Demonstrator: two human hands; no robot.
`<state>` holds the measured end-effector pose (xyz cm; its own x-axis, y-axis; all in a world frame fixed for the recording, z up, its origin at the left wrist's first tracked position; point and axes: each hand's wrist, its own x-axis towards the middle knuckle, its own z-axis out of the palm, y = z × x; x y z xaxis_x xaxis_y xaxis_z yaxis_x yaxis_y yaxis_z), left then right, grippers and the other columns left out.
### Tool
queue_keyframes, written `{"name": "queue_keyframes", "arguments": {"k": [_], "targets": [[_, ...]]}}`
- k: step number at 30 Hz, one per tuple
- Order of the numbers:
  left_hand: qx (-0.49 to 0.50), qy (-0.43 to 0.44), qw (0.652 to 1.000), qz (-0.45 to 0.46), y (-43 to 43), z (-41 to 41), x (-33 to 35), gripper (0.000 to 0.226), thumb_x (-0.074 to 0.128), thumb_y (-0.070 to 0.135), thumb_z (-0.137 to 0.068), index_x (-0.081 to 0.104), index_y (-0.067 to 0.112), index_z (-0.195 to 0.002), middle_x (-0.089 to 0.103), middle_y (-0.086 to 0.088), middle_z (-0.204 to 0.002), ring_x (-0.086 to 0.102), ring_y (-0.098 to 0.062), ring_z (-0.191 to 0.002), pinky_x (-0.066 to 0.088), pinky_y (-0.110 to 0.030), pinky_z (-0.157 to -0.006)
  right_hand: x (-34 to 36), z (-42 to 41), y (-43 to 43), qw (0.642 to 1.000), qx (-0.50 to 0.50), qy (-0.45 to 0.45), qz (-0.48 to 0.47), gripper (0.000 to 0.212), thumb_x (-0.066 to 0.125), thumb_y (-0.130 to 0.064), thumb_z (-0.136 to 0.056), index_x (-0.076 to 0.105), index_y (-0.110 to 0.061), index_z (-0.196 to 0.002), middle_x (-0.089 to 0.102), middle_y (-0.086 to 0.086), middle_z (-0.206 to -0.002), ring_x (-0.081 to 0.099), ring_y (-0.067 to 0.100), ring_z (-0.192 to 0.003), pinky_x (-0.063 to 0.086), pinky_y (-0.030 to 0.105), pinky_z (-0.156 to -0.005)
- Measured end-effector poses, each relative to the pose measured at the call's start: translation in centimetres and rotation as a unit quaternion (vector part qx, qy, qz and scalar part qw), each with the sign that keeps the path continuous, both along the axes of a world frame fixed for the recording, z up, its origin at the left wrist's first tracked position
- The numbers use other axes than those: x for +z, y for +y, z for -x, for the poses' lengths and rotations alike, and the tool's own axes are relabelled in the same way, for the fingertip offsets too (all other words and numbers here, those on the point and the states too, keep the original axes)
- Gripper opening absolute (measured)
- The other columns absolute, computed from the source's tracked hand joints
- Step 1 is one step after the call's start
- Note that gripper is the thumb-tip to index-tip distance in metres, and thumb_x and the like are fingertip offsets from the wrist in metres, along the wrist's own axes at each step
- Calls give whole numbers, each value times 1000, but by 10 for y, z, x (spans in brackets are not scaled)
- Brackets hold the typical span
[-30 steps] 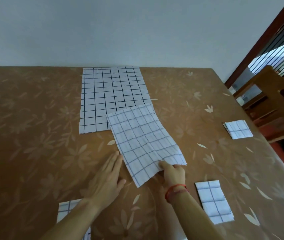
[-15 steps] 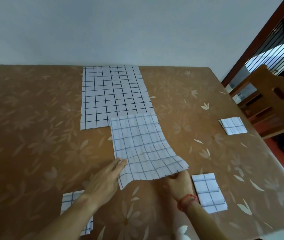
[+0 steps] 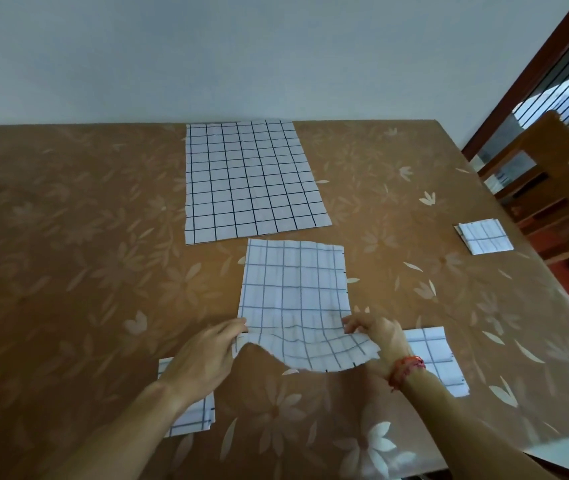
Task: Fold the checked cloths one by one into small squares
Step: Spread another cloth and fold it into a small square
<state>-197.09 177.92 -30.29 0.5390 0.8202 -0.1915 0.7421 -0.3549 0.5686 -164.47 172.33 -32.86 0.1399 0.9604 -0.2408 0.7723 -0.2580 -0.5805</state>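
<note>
Both hands pinch the near corners of the checked cloth (image 3: 293, 289): the left hand (image 3: 206, 358) at its 7 o'clock corner, the right hand (image 3: 376, 337) at 5 o'clock. The near edge is lifted and sags between them, while the far half lies flat on the table (image 3: 68, 237). Half a second ago it lay askew, overlapping the spread cloth (image 3: 251, 181) at 12 o'clock; now bare table separates them. A folded square (image 3: 483, 235) lies at 2 o'clock, a second folded square (image 3: 438, 358) at 4 o'clock by the right wrist, and a third folded square (image 3: 193, 417) at 7 o'clock under the left forearm.
</note>
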Motion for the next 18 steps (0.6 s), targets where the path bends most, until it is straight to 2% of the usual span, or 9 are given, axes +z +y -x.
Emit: {"name": "queue_keyframes", "arguments": {"k": [1, 3, 6, 8, 10, 12, 15, 18], "targets": [[21, -4, 1000, 20, 1, -1, 3, 31, 42, 23, -102, 58, 20, -130, 58, 11, -131, 63, -10, -106, 49, -29, -92, 13, 7, -1, 999, -2, -20, -25, 22, 76, -14, -64, 64, -29, -76, 63, -24, -85, 67, 15, -90, 49, 19, -78], [45, -13, 999, 3, 3, -6, 8, 30, 34, 36, -103, 61, 25, -107, 68, 11, -101, 65, -3, -79, 52, -30, -73, 27, 14, 1, 999, -31, 3, -12, 21, 71, -11, -70, 65, -30, -73, 65, -18, -81, 65, 13, -87, 52, 25, -75], [72, -46, 996, -10, 11, -11, 13, 27, 36, 35, -102, 53, 23, -85, 56, 9, -59, 57, -5, -50, 43, -25, -50, 33, 17, 11, 998, -56, 5, -10, 8, 65, -17, -82, 72, -21, -85, 67, -12, -84, 61, 11, -82, 45, 22, -75], [104, -87, 991, 0, 19, -15, 11, 29, 40, 32, -102, 54, 17, -82, 46, 4, -48, 47, -12, -41, 34, -25, -41, 31, 15, 19, 996, -88, 23, 1, 9, 62, -23, -86, 69, -21, -92, 69, -9, -86, 63, 13, -82, 48, 26, -75], [142, -116, 983, 27, 29, -22, 7, 26, 43, 31, -102, 53, 17, -82, 47, 1, -50, 43, -16, -41, 33, -26, -42, 26, 14, 27, 993, -115, 33, 5, 12, 61, -30, -87, 65, -21, -94, 69, -9, -83, 64, 15, -80, 51, 31, -74], [172, -140, 974, 48, 37, -28, 2, 19, 47, 32, -100, 55, 21, -87, 60, 0, -60, 53, -16, -51, 41, -26, -49, 19, 11, 36, 989, -138, 49, 5, 10, 61, -33, -88, 62, -24, -93, 68, -10, -81, 64, 14, -79, 52, 33, -73], [200, -149, 965, 73, 49, -36, -10, 5, 57, 25, -96, 56, 25, -100, 70, 4, -77, 63, -3, -75, 47, -13, -62, 10, 5, 52, 985, -162, 64, 8, 12, 59, -37, -89, 60, -25, -93, 69, -8, -81, 64, 12, -78, 53, 34, -72], [203, -144, 965, 82, 58, -38, -22, 24, 66, 13, -89, 55, 27, -105, 70, 7, -80, 63, 4, -81, 45, -6, -64, 1, 0, 65, 985, -162, 61, 12, 17, 58, -42, -89, 59, -27, -98, 69, -10, -84, 66, 14, -82, 56, 39, -75]]}}
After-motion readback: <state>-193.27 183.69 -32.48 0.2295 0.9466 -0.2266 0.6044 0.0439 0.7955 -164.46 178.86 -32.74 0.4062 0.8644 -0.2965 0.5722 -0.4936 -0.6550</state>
